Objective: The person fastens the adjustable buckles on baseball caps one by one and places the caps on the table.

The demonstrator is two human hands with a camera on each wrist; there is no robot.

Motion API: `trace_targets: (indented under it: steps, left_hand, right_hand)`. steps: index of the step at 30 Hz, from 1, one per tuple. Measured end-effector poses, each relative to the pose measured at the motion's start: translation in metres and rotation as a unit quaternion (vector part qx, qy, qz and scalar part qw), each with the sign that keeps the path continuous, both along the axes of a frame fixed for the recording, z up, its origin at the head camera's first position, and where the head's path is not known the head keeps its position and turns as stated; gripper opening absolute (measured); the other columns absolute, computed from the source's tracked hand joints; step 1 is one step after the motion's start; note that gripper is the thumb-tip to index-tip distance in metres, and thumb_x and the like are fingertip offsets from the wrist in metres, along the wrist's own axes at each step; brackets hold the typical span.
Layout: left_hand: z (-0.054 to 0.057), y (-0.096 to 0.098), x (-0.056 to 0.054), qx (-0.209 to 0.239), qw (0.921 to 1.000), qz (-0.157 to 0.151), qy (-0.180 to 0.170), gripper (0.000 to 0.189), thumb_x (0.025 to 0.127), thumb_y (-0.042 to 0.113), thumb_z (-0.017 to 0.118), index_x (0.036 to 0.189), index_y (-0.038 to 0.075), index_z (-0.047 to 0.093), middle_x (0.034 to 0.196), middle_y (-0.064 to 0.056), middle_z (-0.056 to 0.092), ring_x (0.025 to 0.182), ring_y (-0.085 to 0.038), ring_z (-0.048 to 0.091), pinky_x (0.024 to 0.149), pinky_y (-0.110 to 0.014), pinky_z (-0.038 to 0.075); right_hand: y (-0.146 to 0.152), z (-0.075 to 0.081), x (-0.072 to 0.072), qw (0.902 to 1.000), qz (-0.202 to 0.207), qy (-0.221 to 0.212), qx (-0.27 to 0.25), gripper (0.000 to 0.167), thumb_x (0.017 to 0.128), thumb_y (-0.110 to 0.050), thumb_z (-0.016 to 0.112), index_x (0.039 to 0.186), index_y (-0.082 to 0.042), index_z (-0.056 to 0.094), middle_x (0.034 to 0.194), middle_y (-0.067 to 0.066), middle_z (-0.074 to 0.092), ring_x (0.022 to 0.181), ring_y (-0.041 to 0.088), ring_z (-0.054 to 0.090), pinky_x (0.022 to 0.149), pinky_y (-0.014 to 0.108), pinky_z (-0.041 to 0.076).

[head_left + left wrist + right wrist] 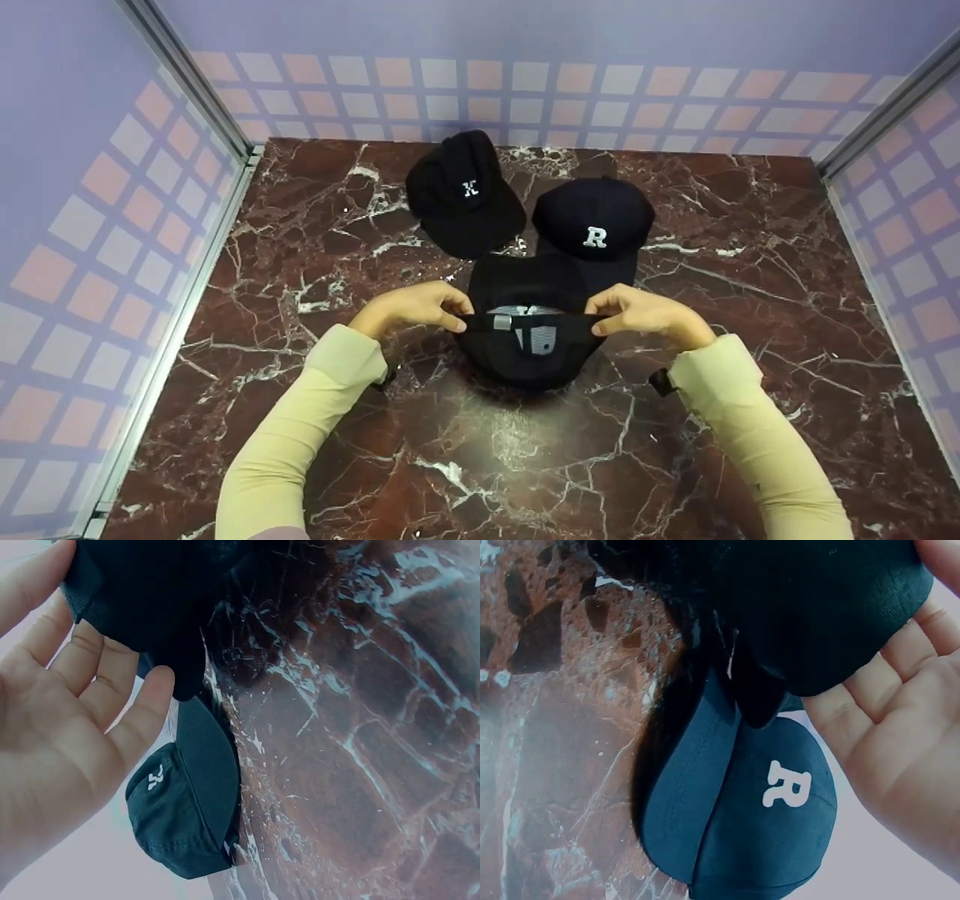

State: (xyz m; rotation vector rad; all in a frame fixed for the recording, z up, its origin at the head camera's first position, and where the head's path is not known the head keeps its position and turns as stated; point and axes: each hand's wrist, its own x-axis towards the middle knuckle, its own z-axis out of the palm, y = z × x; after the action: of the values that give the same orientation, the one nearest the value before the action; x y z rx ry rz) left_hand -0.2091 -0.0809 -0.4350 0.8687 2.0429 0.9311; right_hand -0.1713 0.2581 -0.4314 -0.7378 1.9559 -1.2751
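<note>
A black baseball cap (517,371) is held up by both hands in the middle of the head view, its back strap and metal buckle (502,322) toward me. A pale label (544,341) shows inside it. My left hand (418,306) pinches the left edge between thumb and fingers. At the opposite edge my right hand (645,313) pinches the same cap. Just beyond lies a dark cap with a white R (596,238), its brim partly overlapped by the held cap. Another black cap with a small white letter (470,188) lies farther back, to the left.
The caps are on a dark red marbled tabletop (300,390) with white veins. Purple panels with pink and white squares enclose it: a back wall (525,82), a left wall (82,247) and a right wall (915,210). Metal framing runs along the sides.
</note>
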Motion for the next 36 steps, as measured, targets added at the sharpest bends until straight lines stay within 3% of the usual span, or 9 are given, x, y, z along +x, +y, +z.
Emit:
trace_targets:
  steps: [8, 13, 16, 19, 23, 25, 30, 34, 36]
  left_hand:
    - [0.017, -0.002, 0.001, 0.087, 0.9956, 0.035, 0.002, 0.023, 0.084, 0.009, 0.054, 0.103, -0.006, 0.055, 0.088, -0.001, 0.055, 0.078, -0.008, 0.048, 0.074, -0.024, 0.041]
    - [0.031, -0.001, 0.003, 0.185, 0.9774, 0.086, -0.055, 0.014, 0.087, 0.006, 0.048, 0.097, -0.002, 0.052, 0.084, 0.005, 0.051, 0.08, -0.008, 0.047, 0.076, -0.023, 0.039]
    - [0.037, 0.001, 0.005, 0.241, 0.9581, 0.113, -0.105, 0.009, 0.087, 0.005, 0.044, 0.093, 0.005, 0.051, 0.08, 0.005, 0.051, 0.075, -0.007, 0.048, 0.071, -0.021, 0.039]
    - [0.038, 0.003, 0.006, 0.293, 0.931, 0.144, -0.164, 0.011, 0.089, 0.004, 0.041, 0.094, 0.009, 0.049, 0.081, 0.003, 0.052, 0.073, -0.007, 0.051, 0.068, -0.02, 0.041]
    - [0.033, 0.006, 0.005, 0.335, 0.8904, 0.191, -0.241, 0.014, 0.092, 0.004, 0.036, 0.098, 0.01, 0.047, 0.086, 0.001, 0.053, 0.072, -0.008, 0.054, 0.062, -0.02, 0.045]
    - [0.029, 0.008, 0.004, 0.341, 0.8759, 0.223, -0.259, 0.015, 0.093, 0.006, 0.034, 0.1, 0.011, 0.045, 0.087, 0.001, 0.053, 0.071, -0.009, 0.055, 0.06, -0.021, 0.045]
    - [0.023, 0.014, -0.004, 0.354, 0.838, 0.328, -0.254, 0.013, 0.094, 0.01, 0.035, 0.102, 0.013, 0.045, 0.086, 0.001, 0.055, 0.07, -0.008, 0.057, 0.058, -0.021, 0.045]
    - [0.02, 0.02, -0.013, 0.38, 0.7978, 0.413, -0.221, 0.013, 0.093, 0.015, 0.039, 0.1, 0.013, 0.05, 0.085, 0.003, 0.056, 0.07, -0.007, 0.056, 0.059, -0.02, 0.044]
    - [0.018, 0.022, -0.016, 0.387, 0.7848, 0.437, -0.21, 0.016, 0.093, 0.019, 0.039, 0.102, 0.012, 0.051, 0.088, 0.003, 0.056, 0.073, -0.007, 0.056, 0.065, -0.02, 0.044]
  right_hand:
    - [0.002, 0.017, 0.001, 0.9964, -0.036, -0.013, -0.075, 0.006, 0.079, 0.003, 0.056, 0.082, -0.001, 0.06, 0.065, -0.01, 0.052, 0.049, -0.001, 0.039, 0.043, 0.017, 0.032]
    - [0.0, 0.028, 0.002, 0.9763, -0.052, -0.066, -0.199, 0.024, 0.079, 0.01, 0.05, 0.083, -0.01, 0.063, 0.071, -0.005, 0.062, 0.06, 0.002, 0.054, 0.054, 0.015, 0.043]
    - [-0.003, 0.032, 0.004, 0.9528, -0.061, -0.112, -0.275, 0.028, 0.082, 0.012, 0.043, 0.087, -0.007, 0.062, 0.078, -0.002, 0.065, 0.069, 0.007, 0.06, 0.061, 0.019, 0.048]
    - [-0.008, 0.037, 0.005, 0.9273, -0.091, -0.164, -0.324, 0.028, 0.086, 0.01, 0.038, 0.091, -0.006, 0.06, 0.082, 0.0, 0.064, 0.07, 0.01, 0.062, 0.061, 0.021, 0.05]
    - [-0.015, 0.042, 0.004, 0.902, -0.164, -0.222, -0.332, 0.024, 0.09, 0.004, 0.036, 0.093, -0.007, 0.058, 0.083, 0.001, 0.062, 0.068, 0.012, 0.062, 0.058, 0.023, 0.05]
    - [-0.017, 0.042, 0.003, 0.8908, -0.206, -0.238, -0.328, 0.024, 0.091, 0.002, 0.036, 0.093, -0.008, 0.057, 0.084, 0.001, 0.061, 0.067, 0.012, 0.062, 0.056, 0.023, 0.05]
    - [-0.018, 0.035, -0.004, 0.8626, -0.276, -0.233, -0.354, 0.019, 0.09, -0.003, 0.042, 0.099, -0.011, 0.057, 0.089, -0.001, 0.062, 0.071, 0.011, 0.061, 0.059, 0.025, 0.049]
    - [-0.015, 0.024, -0.01, 0.8608, -0.249, -0.198, -0.397, 0.03, 0.086, -0.011, 0.054, 0.115, -0.014, 0.05, 0.1, 0.0, 0.06, 0.084, 0.014, 0.058, 0.071, 0.029, 0.046]
    - [-0.014, 0.019, -0.013, 0.8673, -0.23, -0.187, -0.4, 0.047, 0.082, -0.012, 0.06, 0.125, -0.016, 0.041, 0.109, 0.001, 0.055, 0.092, 0.016, 0.056, 0.075, 0.032, 0.044]
